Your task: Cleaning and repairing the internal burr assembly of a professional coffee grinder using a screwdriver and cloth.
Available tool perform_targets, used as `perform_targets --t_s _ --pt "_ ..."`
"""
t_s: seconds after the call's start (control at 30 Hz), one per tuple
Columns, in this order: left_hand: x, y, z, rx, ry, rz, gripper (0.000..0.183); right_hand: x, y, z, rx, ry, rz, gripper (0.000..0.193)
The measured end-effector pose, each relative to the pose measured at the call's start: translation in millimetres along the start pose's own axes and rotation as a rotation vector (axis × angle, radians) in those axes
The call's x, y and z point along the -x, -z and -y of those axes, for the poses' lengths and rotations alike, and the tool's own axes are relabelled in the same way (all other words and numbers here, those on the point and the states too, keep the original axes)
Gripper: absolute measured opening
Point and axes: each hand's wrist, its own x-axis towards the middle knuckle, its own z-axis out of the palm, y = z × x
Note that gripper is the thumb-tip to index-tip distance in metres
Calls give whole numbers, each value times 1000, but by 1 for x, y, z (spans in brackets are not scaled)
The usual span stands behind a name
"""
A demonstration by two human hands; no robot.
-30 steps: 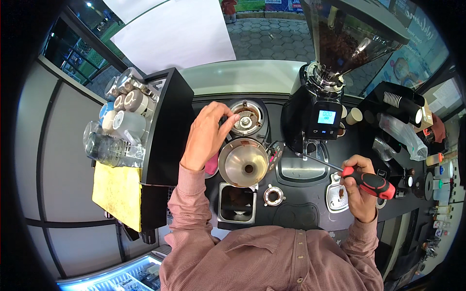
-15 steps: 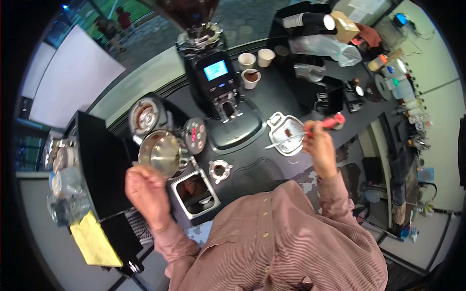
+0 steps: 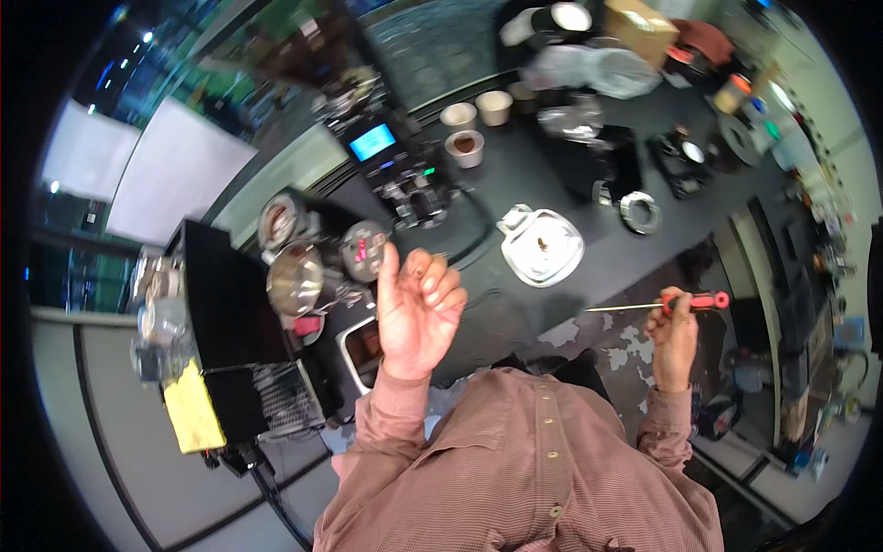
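Note:
My right hand (image 3: 674, 345) grips a screwdriver (image 3: 694, 302) by its red handle, its thin shaft pointing left beyond the counter's front edge. My left hand (image 3: 418, 317) is raised over the counter with the palm showing, fingers loosely bent and apart, nothing visible in it. Behind the left hand stands a black coffee grinder (image 3: 386, 166) with a lit blue screen. A shiny dish with a handle (image 3: 556, 262) lies between the two hands, a small brown clump on it. Partly hidden by my left hand is a metal knock-box tray (image 3: 354, 354) with brown contents.
A metal ring (image 3: 640, 212) lies on the counter right of the dish. Paper cups (image 3: 464, 152), one with brown grounds, stand beside the grinder. At left are a steel bowl (image 3: 294, 279), a round panel with red digits (image 3: 365, 250) and a yellow cloth (image 3: 194, 409).
My left hand has moved right and turned its palm into view. The right hand has carried the screwdriver rightward and down, away from the dish. The head view has shifted.

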Motion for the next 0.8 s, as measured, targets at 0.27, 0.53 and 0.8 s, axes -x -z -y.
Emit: perform_targets --t_s 0.27,0.53,0.8 --pt "-18 -9 207 -441 195 -112 31 11 180 9 -10 64 -40 36" --pt "-47 -63 487 -756 692 313 29 116 412 48 -1 209 -597 35" --pt "-76 -102 706 -1270 958 880 44 175 537 28 -77 216 -1074 35"
